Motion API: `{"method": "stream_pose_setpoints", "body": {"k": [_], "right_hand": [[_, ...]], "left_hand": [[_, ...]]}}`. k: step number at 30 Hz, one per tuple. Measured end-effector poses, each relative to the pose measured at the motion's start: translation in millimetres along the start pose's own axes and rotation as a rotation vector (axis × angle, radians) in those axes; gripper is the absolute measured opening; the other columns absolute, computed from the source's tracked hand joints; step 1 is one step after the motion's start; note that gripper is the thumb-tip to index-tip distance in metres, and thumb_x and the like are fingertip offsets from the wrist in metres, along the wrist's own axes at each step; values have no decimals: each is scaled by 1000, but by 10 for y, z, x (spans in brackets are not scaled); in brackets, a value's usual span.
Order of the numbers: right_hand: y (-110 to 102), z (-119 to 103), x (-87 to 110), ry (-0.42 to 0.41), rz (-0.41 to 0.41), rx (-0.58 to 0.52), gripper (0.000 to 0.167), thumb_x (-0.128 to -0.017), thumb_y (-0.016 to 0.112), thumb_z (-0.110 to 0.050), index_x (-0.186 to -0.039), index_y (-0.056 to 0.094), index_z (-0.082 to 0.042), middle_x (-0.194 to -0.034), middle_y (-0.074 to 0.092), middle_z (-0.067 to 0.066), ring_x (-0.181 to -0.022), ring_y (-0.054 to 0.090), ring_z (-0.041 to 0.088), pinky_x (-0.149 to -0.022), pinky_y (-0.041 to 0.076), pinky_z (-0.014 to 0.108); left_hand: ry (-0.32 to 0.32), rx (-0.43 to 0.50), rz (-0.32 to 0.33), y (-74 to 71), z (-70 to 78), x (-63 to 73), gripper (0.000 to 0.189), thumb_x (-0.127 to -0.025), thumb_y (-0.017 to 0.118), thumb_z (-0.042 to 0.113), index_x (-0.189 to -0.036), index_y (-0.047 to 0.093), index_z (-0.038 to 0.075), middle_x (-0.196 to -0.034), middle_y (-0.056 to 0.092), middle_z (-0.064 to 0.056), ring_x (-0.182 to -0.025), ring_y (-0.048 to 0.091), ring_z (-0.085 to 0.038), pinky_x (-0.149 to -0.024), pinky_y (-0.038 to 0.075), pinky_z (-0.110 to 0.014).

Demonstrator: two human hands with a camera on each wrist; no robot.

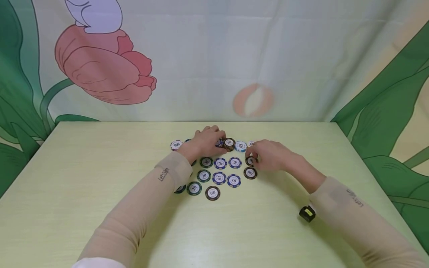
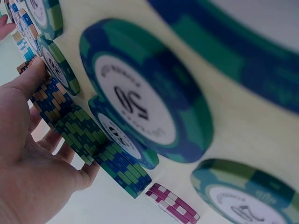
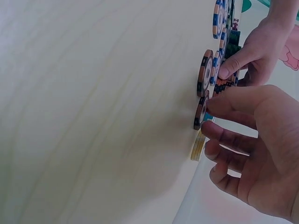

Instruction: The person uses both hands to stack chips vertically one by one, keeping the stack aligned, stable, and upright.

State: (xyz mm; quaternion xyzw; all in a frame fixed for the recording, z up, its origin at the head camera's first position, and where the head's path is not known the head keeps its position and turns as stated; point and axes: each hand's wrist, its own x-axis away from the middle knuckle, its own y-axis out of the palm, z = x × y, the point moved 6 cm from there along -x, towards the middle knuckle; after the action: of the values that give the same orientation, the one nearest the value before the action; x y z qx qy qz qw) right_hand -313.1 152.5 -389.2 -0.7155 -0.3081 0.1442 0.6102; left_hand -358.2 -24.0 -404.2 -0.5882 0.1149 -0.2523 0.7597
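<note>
Poker chips lie flat in loose rows, with a row of stacks behind them. My left hand (image 1: 208, 142) is at the back row; its thumb (image 2: 35, 74) is in front of the brown chip stack (image 1: 229, 143) and its fingers are behind the stacks, gripping there. Green stacks (image 2: 81, 133) stand beside that hand in the left wrist view. My right hand (image 1: 269, 154) pinches a brown poker chip (image 3: 201, 111) between thumb and forefinger at the right end of the rows. Another brown chip (image 1: 250, 173) lies just nearer.
Blue chips (image 1: 219, 178), green chips (image 1: 203, 175) and a brown chip marked 100 (image 1: 212, 193) lie on the pale table (image 1: 83, 186). A light blue stack (image 1: 240, 146) stands between the hands. A small black object with a yellow label (image 1: 307, 213) sits by the right sleeve.
</note>
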Motion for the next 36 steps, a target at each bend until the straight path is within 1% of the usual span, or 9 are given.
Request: {"method": "stream_pose_setpoints", "body": {"k": [5,8,11,21,24,29,32,36], "right_hand": [[-5,-11,11,-13,-10,6,33,-87,75,-12,-119,74,-11,-97,67,2,-86,61,19,-72,52,38],[-11,-4,12,-10,-17,10,33,-86,78,-13,-118,73,-10,-100,67,3,-90,62,20,-77,53,41],[-9,7,10,-6,-28,12,32,-85,78,-12,-116,74,-9,-101,67,3,-92,62,21,-79,54,42],[8,21,-5,-20,-44,15,23,-89,76,-13,-112,72,-8,-97,63,4,-86,57,20,-75,51,39],[24,11,0,-23,-49,23,22,-88,76,-11,-109,70,-7,-97,61,4,-85,56,20,-75,50,38],[49,8,-5,-16,-55,37,22,-84,77,-11,-104,67,-7,-94,58,3,-81,53,19,-70,46,36],[52,8,-5,-17,-50,55,23,-82,78,-12,-101,65,-9,-93,57,2,-79,52,18,-68,46,35],[34,10,-3,-14,-33,82,23,-80,76,-16,-99,64,-10,-91,56,0,-77,52,18,-66,45,35]], "left_hand": [[-4,-10,-3,-1,-1,2,48,-99,68,43,-139,59,18,-135,52,-8,-120,46,-28,-100,37,-53],[-10,-13,-5,-4,1,0,48,-99,68,43,-139,59,18,-135,52,-8,-121,46,-28,-101,37,-54],[-13,-14,-6,-4,-2,-8,48,-99,68,43,-139,59,18,-135,52,-8,-121,46,-28,-101,37,-54],[-7,-12,-4,16,-13,-20,49,-99,68,43,-140,59,18,-135,52,-8,-120,46,-28,-101,37,-54],[-6,-8,-4,14,-7,-11,49,-99,68,43,-139,59,18,-135,53,-9,-120,46,-28,-101,36,-54],[-6,-2,-4,10,-3,-1,48,-99,68,42,-139,59,18,-134,53,-9,-120,47,-28,-101,37,-54],[-6,-3,-5,10,-8,-2,48,-99,68,43,-139,59,18,-135,53,-9,-120,46,-28,-101,37,-53],[-10,-6,-6,10,-13,-7,48,-99,68,44,-139,59,19,-136,52,-8,-121,46,-28,-101,34,-55]]}}
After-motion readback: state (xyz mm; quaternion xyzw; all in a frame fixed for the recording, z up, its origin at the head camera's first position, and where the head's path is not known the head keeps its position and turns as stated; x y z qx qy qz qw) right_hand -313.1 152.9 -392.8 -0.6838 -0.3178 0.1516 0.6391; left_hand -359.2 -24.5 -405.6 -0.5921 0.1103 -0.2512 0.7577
